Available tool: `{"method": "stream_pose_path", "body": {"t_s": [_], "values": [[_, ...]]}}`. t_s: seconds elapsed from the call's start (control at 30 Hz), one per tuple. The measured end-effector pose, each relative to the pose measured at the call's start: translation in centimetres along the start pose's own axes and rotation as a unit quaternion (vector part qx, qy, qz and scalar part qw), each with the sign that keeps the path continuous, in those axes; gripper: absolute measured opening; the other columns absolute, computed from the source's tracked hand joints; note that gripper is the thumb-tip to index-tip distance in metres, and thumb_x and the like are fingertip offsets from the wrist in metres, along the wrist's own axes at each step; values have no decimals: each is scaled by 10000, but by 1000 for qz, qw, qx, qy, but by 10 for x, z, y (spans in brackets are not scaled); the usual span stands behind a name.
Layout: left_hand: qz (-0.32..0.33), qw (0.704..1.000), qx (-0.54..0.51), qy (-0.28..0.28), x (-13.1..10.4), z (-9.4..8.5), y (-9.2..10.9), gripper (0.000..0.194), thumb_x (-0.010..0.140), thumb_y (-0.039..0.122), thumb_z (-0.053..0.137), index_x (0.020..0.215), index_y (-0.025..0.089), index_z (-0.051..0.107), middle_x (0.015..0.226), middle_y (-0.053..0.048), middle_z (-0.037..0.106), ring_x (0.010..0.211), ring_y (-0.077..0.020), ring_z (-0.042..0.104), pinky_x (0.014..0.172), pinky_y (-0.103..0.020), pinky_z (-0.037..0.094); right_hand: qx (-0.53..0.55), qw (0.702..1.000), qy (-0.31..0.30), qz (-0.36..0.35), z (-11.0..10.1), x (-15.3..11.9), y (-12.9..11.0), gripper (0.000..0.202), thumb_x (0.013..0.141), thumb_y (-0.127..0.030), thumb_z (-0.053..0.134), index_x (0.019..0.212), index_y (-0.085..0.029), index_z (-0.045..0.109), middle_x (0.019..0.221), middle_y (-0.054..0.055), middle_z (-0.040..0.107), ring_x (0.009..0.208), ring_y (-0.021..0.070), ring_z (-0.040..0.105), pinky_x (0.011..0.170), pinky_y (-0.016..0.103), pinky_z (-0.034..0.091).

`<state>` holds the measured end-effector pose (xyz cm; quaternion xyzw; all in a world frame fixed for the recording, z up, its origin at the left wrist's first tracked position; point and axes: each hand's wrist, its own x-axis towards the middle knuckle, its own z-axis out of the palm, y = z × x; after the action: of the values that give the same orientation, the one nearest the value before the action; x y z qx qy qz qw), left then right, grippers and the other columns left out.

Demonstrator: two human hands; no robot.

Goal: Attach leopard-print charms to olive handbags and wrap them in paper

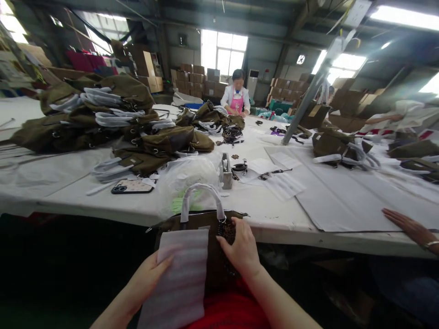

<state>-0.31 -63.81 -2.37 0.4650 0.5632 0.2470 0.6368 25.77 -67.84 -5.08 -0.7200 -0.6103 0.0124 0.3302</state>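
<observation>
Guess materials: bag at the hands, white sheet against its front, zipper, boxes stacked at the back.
Bag: probably canvas or nylon; matte olive-brown, cloth-like.
White sheet: likely thin foam or tissue; dull, slightly translucent, rippled.
Zipper: probably metal; silvery glint along the teeth.
Boxes: cardboard, seemingly; matte brown, flat-sided.

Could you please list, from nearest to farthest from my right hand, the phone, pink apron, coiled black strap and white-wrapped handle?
From your right hand, head view:
1. White-wrapped handle: just left.
2. Coiled black strap: ahead, on the table.
3. Phone: left, near the table's front edge.
4. Pink apron: across the table.
</observation>
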Motion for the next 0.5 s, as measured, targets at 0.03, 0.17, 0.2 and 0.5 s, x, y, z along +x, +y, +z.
{"method": "stream_pose_path", "body": {"t_s": [0.03,0.17,0.2,0.5], "values": [[11,1000,12,-7,2,2,2,558,652,497,747,1088,155,688,1061,-114,746,1012,-329,684,878,-415,550,3,1000,4,8,-1,0,1,554,774,-387,683,1228,-146,477,1131,147,590,1097,305,548,989,458,451],[78,994,74,-16,11,15,14,450,684,439,693,1022,143,715,1044,-110,749,1035,-347,667,924,-448,511,-31,998,-48,17,6,6,-4,608,696,-410,747,1168,-109,508,1088,163,601,1073,328,553,953,452,464],[94,992,87,-9,12,18,17,416,677,414,689,990,142,723,1012,-104,755,1028,-350,666,930,-452,503,-39,997,-65,16,8,8,-7,580,695,-389,743,1149,-110,517,1076,162,604,1062,329,559,935,446,471],[25,999,35,-11,1,19,18,413,670,337,681,1025,128,713,935,-89,761,874,-288,702,765,-370,550,40,995,-90,7,6,5,1,472,792,-424,650,1144,-143,510,1062,130,610,963,271,617,842,385,500]]}}
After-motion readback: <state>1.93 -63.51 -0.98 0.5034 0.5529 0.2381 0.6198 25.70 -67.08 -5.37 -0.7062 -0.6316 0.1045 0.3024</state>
